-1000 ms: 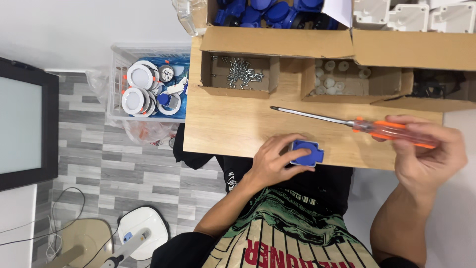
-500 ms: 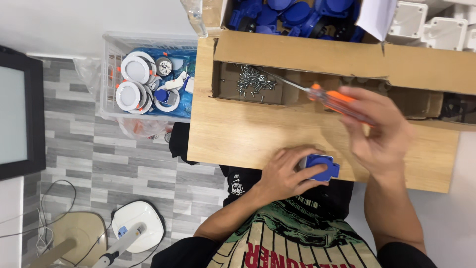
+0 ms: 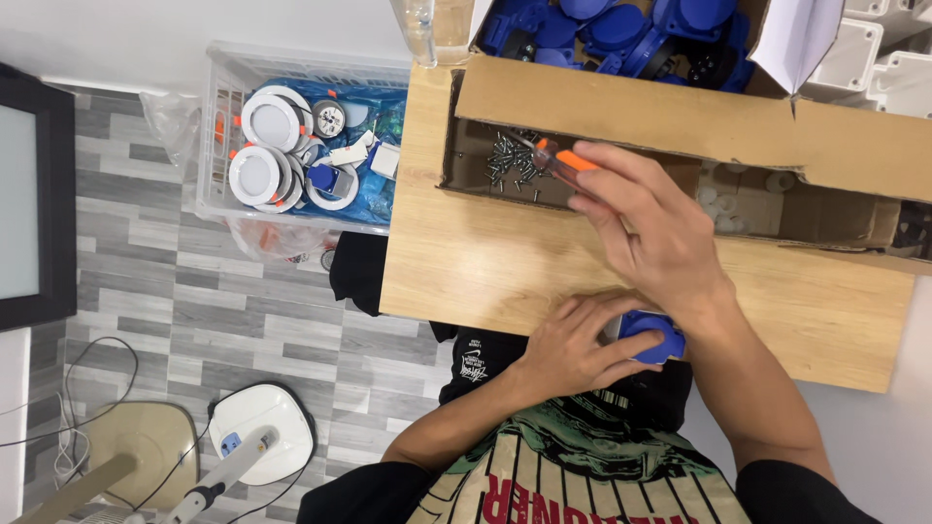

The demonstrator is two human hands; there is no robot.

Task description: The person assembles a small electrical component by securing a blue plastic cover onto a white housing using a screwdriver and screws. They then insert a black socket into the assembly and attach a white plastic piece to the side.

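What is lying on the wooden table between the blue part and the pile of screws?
Only the right hand reaches over it; otherwise bare wooden table, in the head view.

matt wood-grain tabletop (image 3: 485,262), brown cardboard box (image 3: 680,116), shiny metal screws (image 3: 510,160), glossy blue plastic socket (image 3: 652,335).

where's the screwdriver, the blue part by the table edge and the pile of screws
screwdriver (image 3: 573,161), head view, on its orange handle where it leaves the right hand
blue part (image 3: 652,340), head view, on its top face beside the left hand
pile of screws (image 3: 510,161), head view, mid-pile in the cardboard tray
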